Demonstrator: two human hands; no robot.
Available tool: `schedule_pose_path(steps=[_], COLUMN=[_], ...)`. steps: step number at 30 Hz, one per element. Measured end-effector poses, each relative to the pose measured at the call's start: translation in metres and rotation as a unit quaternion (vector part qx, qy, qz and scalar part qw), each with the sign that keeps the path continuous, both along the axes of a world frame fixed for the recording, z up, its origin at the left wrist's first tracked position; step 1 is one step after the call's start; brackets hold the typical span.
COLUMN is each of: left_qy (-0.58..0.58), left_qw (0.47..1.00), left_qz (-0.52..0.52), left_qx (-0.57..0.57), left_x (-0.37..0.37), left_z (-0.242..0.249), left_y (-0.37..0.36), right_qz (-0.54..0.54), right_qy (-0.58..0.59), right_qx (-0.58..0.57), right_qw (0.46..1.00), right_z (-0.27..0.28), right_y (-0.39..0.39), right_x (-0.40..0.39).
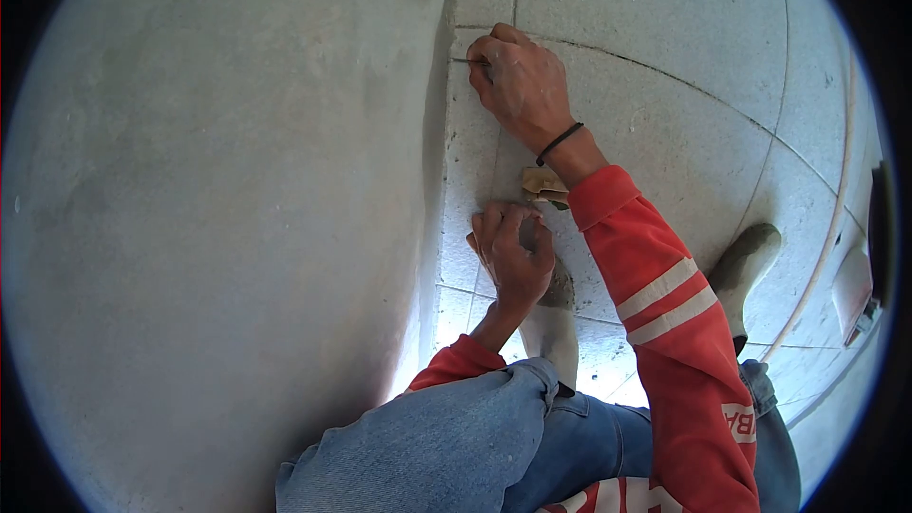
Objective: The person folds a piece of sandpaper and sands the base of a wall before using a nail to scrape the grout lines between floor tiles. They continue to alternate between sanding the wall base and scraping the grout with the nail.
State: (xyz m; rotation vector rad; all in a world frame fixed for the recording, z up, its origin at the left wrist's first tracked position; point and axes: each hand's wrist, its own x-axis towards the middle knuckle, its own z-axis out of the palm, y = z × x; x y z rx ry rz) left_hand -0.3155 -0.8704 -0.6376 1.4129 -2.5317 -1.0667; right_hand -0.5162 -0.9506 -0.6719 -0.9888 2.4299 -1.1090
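Observation:
My right hand (pixel 521 81), with a black band on its wrist, is closed in a pinch beside the base of the wall. A thin dark rod (pixel 461 60) sticks out of its fingertips toward the wall, low over the floor tile. Nearer to me, my left hand (pixel 518 252) has its fingers curled above the floor. A tan sliver (pixel 472 242) shows at its outer edge; most of what it may hold is hidden. Between the two hands lies a crumpled tan piece (pixel 541 182), like paper or card, on the tiles.
A smooth grey wall (pixel 237 180) fills the left side. Large pale floor tiles (pixel 655 133) with dark joints spread to the right. My boots (pixel 746 261) stand on them. A thin hose or cable (pixel 825 252) runs along the right, near a pale object (pixel 853 290).

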Motion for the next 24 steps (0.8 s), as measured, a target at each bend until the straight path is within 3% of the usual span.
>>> schedule_pose_path(steps=[14, 19, 24], left_qy=[0.0, -0.013, -0.003], left_qw=[1.0, 1.0, 1.0], left_qz=[0.005, 0.003, 0.001], left_qx=[0.003, 0.005, 0.004], left_x=[-0.001, -0.001, 0.0], left_z=[0.001, 0.001, 0.001], left_y=[0.001, 0.0, 0.0], right_qz=[0.074, -0.011, -0.002], right_qy=[0.0, -0.005, 0.017], right_qx=[0.013, -0.018, -0.004], right_qw=[0.997, 1.0, 1.0], right_z=[0.006, 0.003, 0.003], right_y=[0.021, 0.01, 0.006], right_x=[0.03, 0.019, 0.015])
